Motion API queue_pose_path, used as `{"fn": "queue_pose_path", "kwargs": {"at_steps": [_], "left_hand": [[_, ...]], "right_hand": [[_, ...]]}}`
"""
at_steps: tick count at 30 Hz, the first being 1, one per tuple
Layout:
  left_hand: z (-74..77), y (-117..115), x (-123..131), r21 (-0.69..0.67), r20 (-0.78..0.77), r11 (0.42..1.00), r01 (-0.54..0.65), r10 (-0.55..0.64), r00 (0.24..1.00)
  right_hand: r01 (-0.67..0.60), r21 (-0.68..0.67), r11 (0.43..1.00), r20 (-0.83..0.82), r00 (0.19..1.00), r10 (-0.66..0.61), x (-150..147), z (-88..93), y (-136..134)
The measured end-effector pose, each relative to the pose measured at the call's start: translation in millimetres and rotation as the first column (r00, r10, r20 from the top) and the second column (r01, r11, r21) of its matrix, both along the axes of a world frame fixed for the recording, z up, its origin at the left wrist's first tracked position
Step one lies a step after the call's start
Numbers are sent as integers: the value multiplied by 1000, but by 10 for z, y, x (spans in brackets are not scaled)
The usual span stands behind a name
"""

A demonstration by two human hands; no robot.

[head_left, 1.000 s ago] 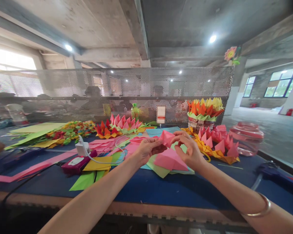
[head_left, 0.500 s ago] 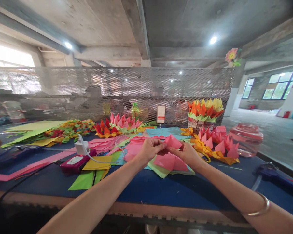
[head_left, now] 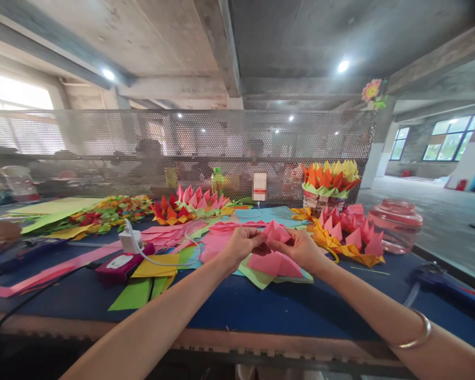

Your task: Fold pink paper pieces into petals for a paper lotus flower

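Note:
Between both hands is a pink folded paper piece (head_left: 276, 232), its peak pointing up. My left hand (head_left: 243, 244) pinches its left side with thumb and fingers. On the other side my right hand (head_left: 301, 247) grips its lower right edge, thumb in front. Just below them lie pink paper sheets (head_left: 277, 265) on top of pale green ones (head_left: 257, 277). Right of my right hand sits a paper flower strip of pink and orange points (head_left: 352, 237). My fingers hide the lower part of the folded piece.
A purple power strip (head_left: 122, 266) with a white charger (head_left: 130, 240) and cable lies left. Glue guns (head_left: 447, 285) rest at both sides. A pink clear jar (head_left: 396, 227) and a paper-flower basket (head_left: 328, 198) stand right. Another person's hand (head_left: 2, 232) is at far left.
My hands hold the pink folded paper in nearly the same place, fingers slightly shifted. At the far left another person's hand has come further into view. The view has shifted slightly.

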State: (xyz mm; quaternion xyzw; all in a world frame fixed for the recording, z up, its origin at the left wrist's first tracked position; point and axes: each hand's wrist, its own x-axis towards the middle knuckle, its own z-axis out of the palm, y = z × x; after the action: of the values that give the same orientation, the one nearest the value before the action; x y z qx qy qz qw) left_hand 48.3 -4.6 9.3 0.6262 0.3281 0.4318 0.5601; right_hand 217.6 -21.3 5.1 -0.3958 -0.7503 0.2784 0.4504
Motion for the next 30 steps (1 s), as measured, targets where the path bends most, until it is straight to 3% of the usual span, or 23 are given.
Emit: {"fn": "queue_pose_path", "kwargs": {"at_steps": [10, 17, 24, 26, 30], "left_hand": [[-31, 152, -94, 51, -39, 998, -36, 38, 998], [-44, 153, -121, -37, 46, 998, 58, -56, 997], [-32, 121, -124, -65, 5, 986, 155, -155, 988], [-40, 134, -127, -47, 9, 988, 144, -144, 990], [-74, 178, -134, -38, 6, 991, 126, -126, 992]], "right_hand": [[21, -31, 999, -122, 992, -25, 29, -54, 100], [48, -60, 997, -170, 984, -58, 41, -36, 114], [41, -56, 998, -156, 987, -49, 41, -50, 113], [65, -19, 998, -150, 986, -67, 39, -66, 122], [230, 174, 958, -184, 963, -198, 36, -52, 89]]}}
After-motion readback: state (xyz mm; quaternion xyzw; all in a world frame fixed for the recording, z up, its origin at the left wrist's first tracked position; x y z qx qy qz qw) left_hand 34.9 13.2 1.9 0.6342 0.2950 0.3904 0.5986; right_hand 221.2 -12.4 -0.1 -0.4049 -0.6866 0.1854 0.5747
